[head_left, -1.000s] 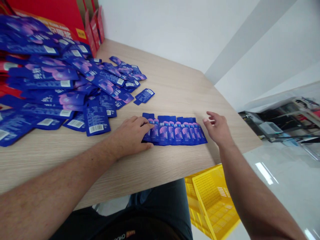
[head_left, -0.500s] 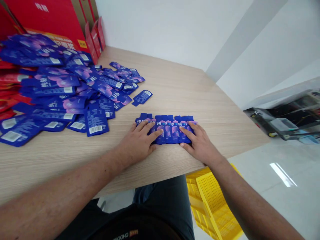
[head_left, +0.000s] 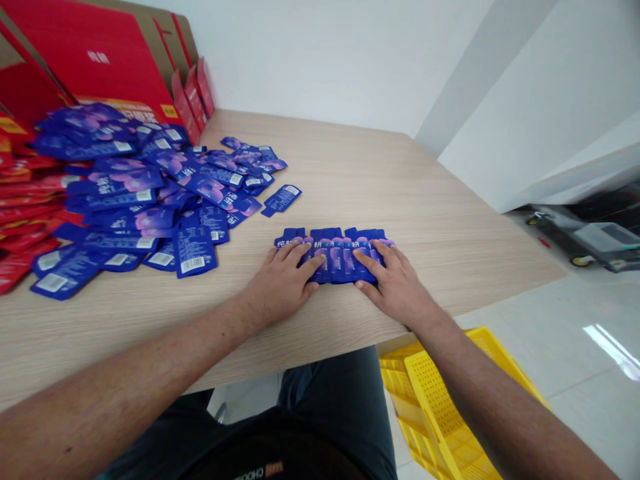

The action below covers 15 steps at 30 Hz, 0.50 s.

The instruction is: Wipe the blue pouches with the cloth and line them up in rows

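A row of several overlapping blue pouches (head_left: 336, 260) with pink-purple print lies flat on the wooden table (head_left: 370, 177). My left hand (head_left: 285, 277) rests on the left end of this row, fingers stretched out over the pouches. On the right end lies my right hand (head_left: 393, 283), its fingers spread across the print. Both palms face down and partly cover the outer pouches. A single blue pouch (head_left: 283, 199) lies apart, beyond the row. To the left is a large heap of the same blue pouches (head_left: 125, 180).
Red pouches (head_left: 30, 207) are stacked at the far left. Red cardboard boxes (head_left: 115, 57) stand behind the heap, against the white wall. Below the table's front edge, at the right, is a yellow plastic crate (head_left: 435, 400). A wheeled cart (head_left: 590, 243) stands on the floor further right.
The view has shifted slightly, showing more of the boxes and crate. Both hands stay on the row; the right hand and its end of the row have edged slightly left.
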### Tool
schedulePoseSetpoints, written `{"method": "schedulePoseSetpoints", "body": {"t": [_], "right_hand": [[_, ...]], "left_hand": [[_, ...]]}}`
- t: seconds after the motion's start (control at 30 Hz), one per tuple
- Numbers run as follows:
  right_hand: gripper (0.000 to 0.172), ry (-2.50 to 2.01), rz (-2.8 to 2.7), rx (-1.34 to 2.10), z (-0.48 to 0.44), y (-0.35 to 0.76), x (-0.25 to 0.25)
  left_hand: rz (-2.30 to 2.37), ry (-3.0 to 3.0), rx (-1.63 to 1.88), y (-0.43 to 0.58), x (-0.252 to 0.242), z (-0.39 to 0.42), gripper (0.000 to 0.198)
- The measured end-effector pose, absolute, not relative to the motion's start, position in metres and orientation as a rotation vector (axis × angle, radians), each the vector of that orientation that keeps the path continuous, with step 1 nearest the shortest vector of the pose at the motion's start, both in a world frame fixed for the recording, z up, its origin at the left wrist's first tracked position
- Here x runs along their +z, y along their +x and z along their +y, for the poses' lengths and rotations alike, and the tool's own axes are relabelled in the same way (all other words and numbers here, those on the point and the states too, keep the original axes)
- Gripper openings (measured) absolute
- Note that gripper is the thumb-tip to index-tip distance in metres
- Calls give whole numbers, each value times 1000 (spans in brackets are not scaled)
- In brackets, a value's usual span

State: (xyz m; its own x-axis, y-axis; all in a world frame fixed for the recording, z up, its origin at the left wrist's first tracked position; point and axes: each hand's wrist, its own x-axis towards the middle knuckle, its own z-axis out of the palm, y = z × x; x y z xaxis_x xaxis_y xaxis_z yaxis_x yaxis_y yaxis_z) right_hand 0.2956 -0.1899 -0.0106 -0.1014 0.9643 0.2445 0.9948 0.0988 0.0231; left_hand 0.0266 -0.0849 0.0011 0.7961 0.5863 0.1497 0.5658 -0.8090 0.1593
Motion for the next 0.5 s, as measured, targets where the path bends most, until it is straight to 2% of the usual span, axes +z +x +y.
{"method": "schedulePoseSetpoints", "body": {"t": [0.5], "right_hand": [[64,-2049,-2168,-285,-153,340,-17]], "left_hand": [[967,2857,304,91,4,-60,57]]}}
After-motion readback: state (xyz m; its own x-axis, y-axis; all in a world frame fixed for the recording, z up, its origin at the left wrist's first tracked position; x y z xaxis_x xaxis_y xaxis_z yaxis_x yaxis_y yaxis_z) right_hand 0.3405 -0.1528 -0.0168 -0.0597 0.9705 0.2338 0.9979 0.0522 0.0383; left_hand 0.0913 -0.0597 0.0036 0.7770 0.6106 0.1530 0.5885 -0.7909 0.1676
